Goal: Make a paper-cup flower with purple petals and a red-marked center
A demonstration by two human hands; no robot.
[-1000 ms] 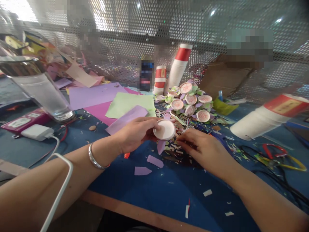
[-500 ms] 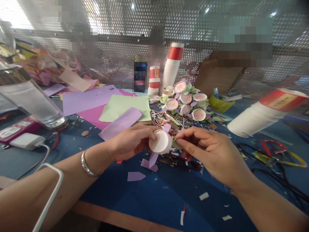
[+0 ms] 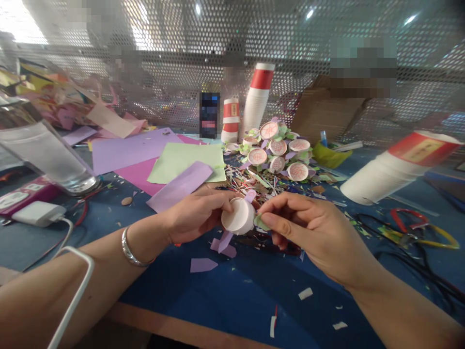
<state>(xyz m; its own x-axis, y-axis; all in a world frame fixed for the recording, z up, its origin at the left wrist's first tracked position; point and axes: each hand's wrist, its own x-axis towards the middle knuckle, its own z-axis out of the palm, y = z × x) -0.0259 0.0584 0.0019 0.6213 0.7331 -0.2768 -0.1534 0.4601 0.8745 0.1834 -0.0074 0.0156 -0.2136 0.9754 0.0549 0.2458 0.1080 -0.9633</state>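
A short white paper cup bottom (image 3: 238, 216) sits tilted in my left hand (image 3: 203, 213), the thumb pressed inside its rim. Purple paper strips (image 3: 225, 240) stick out from its top and underside. Between thumb and finger of my right hand (image 3: 305, 223) is a small green paper piece (image 3: 260, 222), held against or very close to the cup's right side. Two loose purple paper pieces (image 3: 204, 265) lie on the blue table just below the cup. Behind my hands is a heap of similar cup bottoms (image 3: 278, 148) with green and purple tabs.
Purple and green paper sheets (image 3: 189, 160) lie at left, near a glass of water (image 3: 54, 155) and a white charger (image 3: 39, 213). Stacked paper cups (image 3: 392, 167) lean at right, above red-and-yellow-handled pliers (image 3: 412, 236). A white cable crosses over my left forearm. Paper scraps litter the table.
The green paper piece now shows more fully beside the cup's wall. Both hands keep their grip, and the whole view has shifted slightly.
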